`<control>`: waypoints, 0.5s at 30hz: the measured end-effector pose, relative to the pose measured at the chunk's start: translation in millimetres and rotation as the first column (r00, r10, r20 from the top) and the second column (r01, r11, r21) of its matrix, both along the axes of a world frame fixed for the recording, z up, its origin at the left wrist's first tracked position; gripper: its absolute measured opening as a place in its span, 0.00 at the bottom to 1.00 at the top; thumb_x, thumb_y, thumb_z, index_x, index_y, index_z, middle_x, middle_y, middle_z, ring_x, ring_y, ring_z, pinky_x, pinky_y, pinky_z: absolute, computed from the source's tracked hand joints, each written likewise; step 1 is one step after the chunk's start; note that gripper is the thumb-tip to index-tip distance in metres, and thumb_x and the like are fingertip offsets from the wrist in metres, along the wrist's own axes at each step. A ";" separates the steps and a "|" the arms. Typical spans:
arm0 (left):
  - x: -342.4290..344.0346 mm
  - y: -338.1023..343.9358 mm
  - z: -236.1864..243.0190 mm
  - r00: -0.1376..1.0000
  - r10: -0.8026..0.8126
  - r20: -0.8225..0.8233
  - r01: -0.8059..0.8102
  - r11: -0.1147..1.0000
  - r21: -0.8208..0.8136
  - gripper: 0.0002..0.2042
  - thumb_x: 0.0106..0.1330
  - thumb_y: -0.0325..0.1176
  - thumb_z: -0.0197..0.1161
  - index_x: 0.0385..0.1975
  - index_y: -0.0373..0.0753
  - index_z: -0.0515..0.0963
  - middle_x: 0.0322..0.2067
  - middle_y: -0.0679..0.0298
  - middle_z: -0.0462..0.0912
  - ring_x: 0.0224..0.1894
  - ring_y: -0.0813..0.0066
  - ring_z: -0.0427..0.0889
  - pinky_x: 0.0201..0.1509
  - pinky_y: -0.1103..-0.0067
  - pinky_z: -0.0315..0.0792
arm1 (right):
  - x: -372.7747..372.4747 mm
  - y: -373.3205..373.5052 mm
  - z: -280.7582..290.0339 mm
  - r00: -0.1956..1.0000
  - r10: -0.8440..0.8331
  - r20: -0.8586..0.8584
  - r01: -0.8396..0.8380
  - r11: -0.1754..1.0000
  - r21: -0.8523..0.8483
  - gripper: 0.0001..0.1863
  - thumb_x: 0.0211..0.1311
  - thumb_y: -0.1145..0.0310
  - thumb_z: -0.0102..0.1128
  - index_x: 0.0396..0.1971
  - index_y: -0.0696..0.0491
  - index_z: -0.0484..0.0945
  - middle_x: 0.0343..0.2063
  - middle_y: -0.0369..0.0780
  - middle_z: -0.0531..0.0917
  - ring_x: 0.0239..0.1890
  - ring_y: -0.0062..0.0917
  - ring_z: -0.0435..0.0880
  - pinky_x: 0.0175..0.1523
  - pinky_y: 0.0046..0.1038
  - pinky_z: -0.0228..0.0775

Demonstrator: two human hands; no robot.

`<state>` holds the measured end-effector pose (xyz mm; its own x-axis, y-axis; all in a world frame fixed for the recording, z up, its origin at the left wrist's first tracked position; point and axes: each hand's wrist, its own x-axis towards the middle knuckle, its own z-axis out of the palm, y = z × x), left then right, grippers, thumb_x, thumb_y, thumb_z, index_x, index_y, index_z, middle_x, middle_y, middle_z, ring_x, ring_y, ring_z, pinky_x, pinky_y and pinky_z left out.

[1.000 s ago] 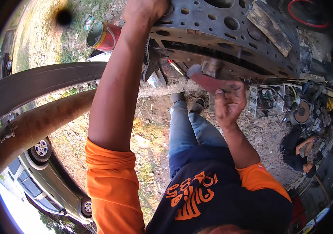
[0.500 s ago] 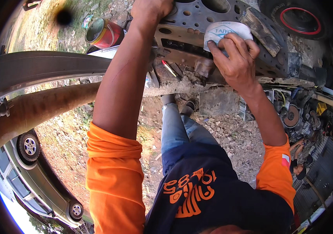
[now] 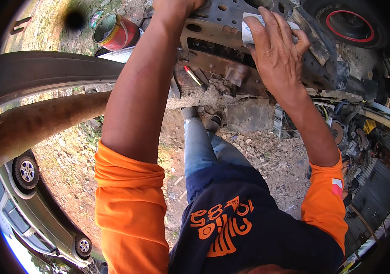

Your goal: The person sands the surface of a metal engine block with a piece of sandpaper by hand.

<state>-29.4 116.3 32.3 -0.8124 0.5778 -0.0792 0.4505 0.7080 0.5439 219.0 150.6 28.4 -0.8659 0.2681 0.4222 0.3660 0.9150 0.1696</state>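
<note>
My left hand (image 3: 175,7) rests at the upper edge of the grey metal engine block (image 3: 212,28), its fingers mostly cut off by the frame. My right hand (image 3: 277,59) presses a pale-backed sheet of sandpaper (image 3: 251,29) onto the block's holed face, its curled fingers gripping it. A weathered wooden piece (image 3: 317,45) lies on the block just right of that hand. Below the block, a red-handled tool (image 3: 192,74) lies beside dark flat tools on a ledge.
A red bucket (image 3: 121,34) stands upper left, above a dark beam (image 3: 48,73) and rusty pipe (image 3: 53,114). A green car (image 3: 44,219) is lower left. A red-rimmed tire (image 3: 348,25) sits upper right; machine parts (image 3: 355,137) and corrugated sheeting (image 3: 378,196) line the right.
My right hand has moved up from below the block onto its face, turning the sandpaper over so its pale backing shows, then slid slightly higher. My left arm stays largely in place.
</note>
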 end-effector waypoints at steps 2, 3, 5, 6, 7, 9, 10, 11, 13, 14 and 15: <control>-1.5 -9.2 8.7 1.000 0.010 0.017 -0.009 0.999 -0.044 0.33 0.69 0.58 0.58 0.51 0.26 0.82 0.52 0.34 0.82 0.60 0.40 0.80 0.64 0.59 0.74 | -9.0 -10.6 8.1 0.999 -0.045 0.021 0.045 0.999 0.021 0.42 0.49 0.67 0.80 0.67 0.39 0.71 0.57 0.38 0.78 0.66 0.33 0.72 0.63 0.45 0.50; -1.8 -8.2 8.5 1.000 0.003 0.022 -0.002 0.999 -0.040 0.33 0.69 0.58 0.58 0.51 0.26 0.82 0.52 0.34 0.82 0.60 0.40 0.80 0.64 0.59 0.74 | -8.7 -2.4 2.4 0.999 -0.037 -0.036 0.040 0.995 0.091 0.42 0.47 0.66 0.82 0.66 0.41 0.72 0.49 0.36 0.78 0.60 0.33 0.75 0.63 0.45 0.49; -2.4 -7.9 6.6 1.000 -0.008 0.030 0.009 0.999 -0.031 0.33 0.69 0.58 0.58 0.52 0.26 0.81 0.53 0.35 0.82 0.59 0.40 0.80 0.64 0.60 0.75 | 0.9 0.2 0.4 0.998 -0.005 -0.063 0.006 1.000 0.028 0.36 0.49 0.66 0.80 0.61 0.44 0.75 0.45 0.36 0.77 0.57 0.32 0.75 0.62 0.47 0.50; -1.3 -5.8 5.9 0.999 -0.013 0.036 0.014 1.000 -0.025 0.33 0.69 0.58 0.58 0.52 0.26 0.81 0.53 0.35 0.82 0.59 0.40 0.80 0.64 0.60 0.75 | 5.3 2.3 -0.1 0.997 0.007 -0.079 -0.007 1.000 -0.001 0.33 0.50 0.67 0.79 0.58 0.45 0.77 0.43 0.35 0.76 0.56 0.32 0.76 0.62 0.48 0.50; -0.2 -4.0 5.4 0.999 -0.018 0.041 0.019 1.000 -0.019 0.34 0.69 0.58 0.59 0.52 0.26 0.81 0.53 0.35 0.81 0.59 0.40 0.80 0.64 0.60 0.75 | 6.6 2.8 -2.3 0.998 -0.036 -0.049 0.037 0.999 0.018 0.42 0.44 0.63 0.84 0.64 0.44 0.75 0.47 0.35 0.77 0.52 0.32 0.77 0.61 0.41 0.52; -0.4 -2.7 0.5 0.998 -0.034 0.045 0.035 0.999 -0.018 0.34 0.69 0.58 0.59 0.52 0.26 0.81 0.53 0.34 0.81 0.60 0.40 0.80 0.64 0.60 0.75 | -11.5 -3.2 -1.0 0.996 -0.051 -0.072 0.052 0.998 0.025 0.35 0.47 0.66 0.83 0.59 0.47 0.78 0.44 0.34 0.81 0.48 0.28 0.81 0.57 0.38 0.62; -7.4 -4.0 -1.8 0.999 -0.040 0.037 0.041 0.999 -0.020 0.34 0.69 0.59 0.59 0.52 0.26 0.81 0.53 0.34 0.81 0.60 0.40 0.80 0.64 0.60 0.75 | -22.1 -8.5 5.1 0.994 -0.056 -0.089 0.059 0.998 0.026 0.32 0.49 0.67 0.83 0.56 0.48 0.80 0.42 0.34 0.82 0.46 0.26 0.83 0.54 0.36 0.66; -10.3 -5.0 -3.6 0.999 -0.046 0.029 0.047 0.999 -0.021 0.34 0.69 0.59 0.59 0.52 0.25 0.81 0.53 0.34 0.81 0.60 0.40 0.80 0.64 0.60 0.74 | -26.5 -11.6 15.2 1.000 0.001 -0.015 -0.003 0.991 -0.137 0.47 0.43 0.67 0.80 0.67 0.57 0.68 0.44 0.46 0.75 0.48 0.42 0.76 0.52 0.46 0.61; -8.6 -7.2 -7.0 1.000 -0.023 -0.014 0.023 1.000 0.014 0.34 0.69 0.59 0.59 0.51 0.26 0.82 0.53 0.34 0.81 0.60 0.41 0.80 0.64 0.60 0.74 | -24.8 -11.6 21.1 0.999 -0.024 -0.031 0.019 0.989 -0.146 0.47 0.43 0.67 0.80 0.67 0.57 0.68 0.44 0.46 0.75 0.48 0.42 0.75 0.52 0.46 0.61; -8.0 -8.8 -6.8 0.999 -0.009 -0.035 0.010 0.999 0.031 0.34 0.69 0.59 0.59 0.51 0.26 0.82 0.53 0.34 0.81 0.60 0.41 0.80 0.64 0.60 0.74 | -22.8 -11.9 24.2 0.999 -0.034 -0.039 0.028 0.988 -0.152 0.47 0.43 0.67 0.80 0.67 0.58 0.68 0.44 0.46 0.75 0.48 0.42 0.75 0.52 0.46 0.61; -6.6 -8.0 -4.5 0.999 -0.019 -0.029 0.019 1.000 0.019 0.34 0.69 0.59 0.59 0.51 0.26 0.82 0.53 0.34 0.81 0.60 0.41 0.80 0.64 0.60 0.74 | -18.1 -11.8 27.2 0.997 -0.080 0.010 0.081 0.987 -0.138 0.47 0.43 0.67 0.79 0.67 0.58 0.67 0.44 0.46 0.75 0.48 0.42 0.75 0.53 0.46 0.61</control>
<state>-35.9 108.2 27.9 -0.8031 0.5942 -0.0444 0.4796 0.6887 0.5437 201.0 138.8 55.6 -0.8411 0.3926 0.3719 0.4388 0.8974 0.0451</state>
